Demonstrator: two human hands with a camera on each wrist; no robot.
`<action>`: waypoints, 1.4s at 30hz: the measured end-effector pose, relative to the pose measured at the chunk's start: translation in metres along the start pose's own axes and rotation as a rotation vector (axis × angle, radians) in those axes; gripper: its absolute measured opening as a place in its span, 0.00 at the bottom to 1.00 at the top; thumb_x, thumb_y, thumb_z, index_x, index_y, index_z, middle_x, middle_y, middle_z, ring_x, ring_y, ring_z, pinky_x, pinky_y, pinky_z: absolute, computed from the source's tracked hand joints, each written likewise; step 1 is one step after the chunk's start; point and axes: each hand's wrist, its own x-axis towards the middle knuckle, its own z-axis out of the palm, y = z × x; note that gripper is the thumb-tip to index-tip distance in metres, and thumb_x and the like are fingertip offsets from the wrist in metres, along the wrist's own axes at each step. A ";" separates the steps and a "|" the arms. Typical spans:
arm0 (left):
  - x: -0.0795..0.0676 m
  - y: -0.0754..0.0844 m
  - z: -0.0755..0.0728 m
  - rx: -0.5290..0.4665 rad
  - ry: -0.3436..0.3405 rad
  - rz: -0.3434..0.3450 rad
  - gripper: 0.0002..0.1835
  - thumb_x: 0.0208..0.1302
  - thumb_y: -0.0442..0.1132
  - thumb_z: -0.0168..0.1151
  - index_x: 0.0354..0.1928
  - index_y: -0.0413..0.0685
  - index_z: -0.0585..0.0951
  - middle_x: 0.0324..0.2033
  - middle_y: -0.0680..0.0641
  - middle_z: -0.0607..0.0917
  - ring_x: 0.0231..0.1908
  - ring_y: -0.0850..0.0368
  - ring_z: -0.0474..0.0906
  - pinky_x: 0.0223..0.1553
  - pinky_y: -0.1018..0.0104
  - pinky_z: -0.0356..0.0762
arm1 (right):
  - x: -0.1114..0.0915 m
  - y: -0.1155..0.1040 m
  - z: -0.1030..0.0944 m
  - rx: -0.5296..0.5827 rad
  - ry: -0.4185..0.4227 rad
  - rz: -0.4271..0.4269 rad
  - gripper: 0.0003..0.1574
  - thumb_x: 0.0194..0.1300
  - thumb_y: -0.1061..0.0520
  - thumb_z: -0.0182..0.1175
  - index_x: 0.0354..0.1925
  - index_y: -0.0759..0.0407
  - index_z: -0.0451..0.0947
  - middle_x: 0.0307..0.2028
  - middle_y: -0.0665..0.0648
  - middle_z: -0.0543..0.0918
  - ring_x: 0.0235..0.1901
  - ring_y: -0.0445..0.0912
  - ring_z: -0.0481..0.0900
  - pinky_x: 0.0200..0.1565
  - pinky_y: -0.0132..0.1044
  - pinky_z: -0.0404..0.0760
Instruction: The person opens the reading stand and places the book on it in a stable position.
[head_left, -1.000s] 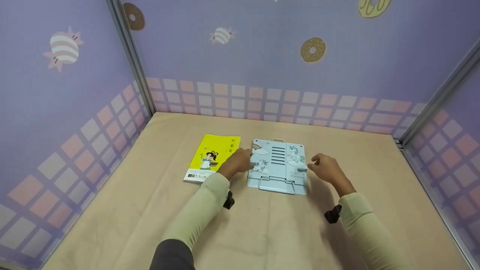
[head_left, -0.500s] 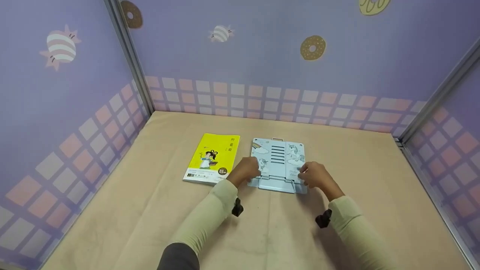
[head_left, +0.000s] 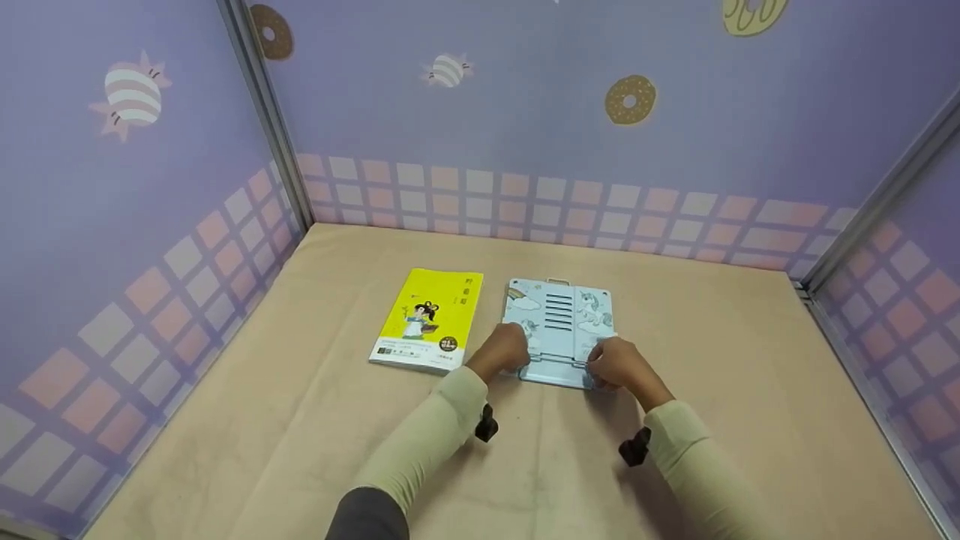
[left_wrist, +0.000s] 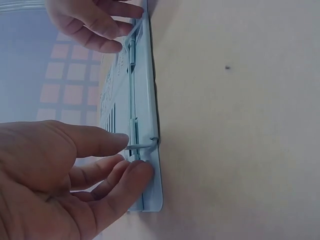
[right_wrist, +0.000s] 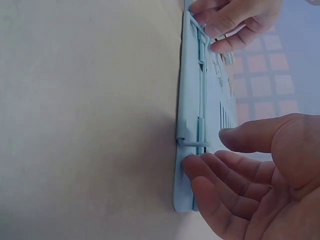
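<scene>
A light blue book stand (head_left: 559, 307) with unicorn pictures and a row of slots lies folded flat on the table. At its near edge, a wire page holder (left_wrist: 142, 146) runs along the lower ledge. My left hand (head_left: 504, 349) is at the stand's near left corner, pinching the bent end of the wire between thumb and fingers. On the opposite corner, my right hand (head_left: 619, 364) has its thumb (right_wrist: 237, 137) and fingers spread around the other wire end, the thumb apart from it. Its fingertips reach the ledge.
Left of the stand lies a yellow book (head_left: 431, 315) with a girl on its cover. A beige cloth (head_left: 517, 465) covers the table. Purple patterned walls (head_left: 540, 112) with metal corner posts enclose the back and both sides.
Both hands have come nearer along the stand's sides, from its middle to its front corners at the wire. Stand and book have stayed in place.
</scene>
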 end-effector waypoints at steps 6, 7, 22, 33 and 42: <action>-0.003 0.004 0.007 0.175 0.061 0.076 0.08 0.67 0.30 0.58 0.42 0.31 0.83 0.31 0.46 0.73 0.32 0.53 0.68 0.32 0.65 0.67 | 0.001 -0.001 0.005 -0.012 0.030 0.014 0.09 0.61 0.65 0.63 0.41 0.66 0.84 0.35 0.58 0.83 0.32 0.47 0.80 0.31 0.33 0.78; -0.003 0.005 0.007 0.188 0.069 0.077 0.09 0.67 0.30 0.57 0.43 0.31 0.82 0.32 0.46 0.73 0.33 0.53 0.67 0.33 0.65 0.67 | 0.002 -0.001 0.006 -0.017 0.038 0.017 0.08 0.61 0.65 0.64 0.40 0.66 0.84 0.35 0.58 0.83 0.32 0.47 0.80 0.31 0.32 0.78; -0.004 0.003 0.009 0.116 0.068 0.078 0.04 0.66 0.27 0.57 0.41 0.33 0.78 0.28 0.47 0.68 0.31 0.53 0.65 0.29 0.65 0.64 | 0.004 0.001 0.012 0.000 0.075 0.037 0.10 0.59 0.67 0.65 0.42 0.64 0.82 0.37 0.59 0.81 0.35 0.48 0.79 0.30 0.33 0.75; -0.008 0.003 0.009 -0.036 0.056 0.055 0.14 0.68 0.26 0.57 0.53 0.35 0.83 0.47 0.45 0.83 0.42 0.53 0.74 0.46 0.63 0.77 | 0.005 0.007 0.010 0.008 0.041 0.005 0.15 0.62 0.66 0.63 0.49 0.64 0.82 0.39 0.59 0.81 0.35 0.48 0.79 0.31 0.34 0.75; -0.011 -0.002 0.009 0.017 0.083 0.155 0.19 0.66 0.24 0.54 0.55 0.40 0.86 0.56 0.47 0.86 0.58 0.56 0.78 0.64 0.60 0.75 | 0.003 0.011 0.010 0.024 0.040 -0.059 0.17 0.61 0.68 0.61 0.49 0.63 0.80 0.39 0.59 0.83 0.32 0.47 0.79 0.29 0.33 0.76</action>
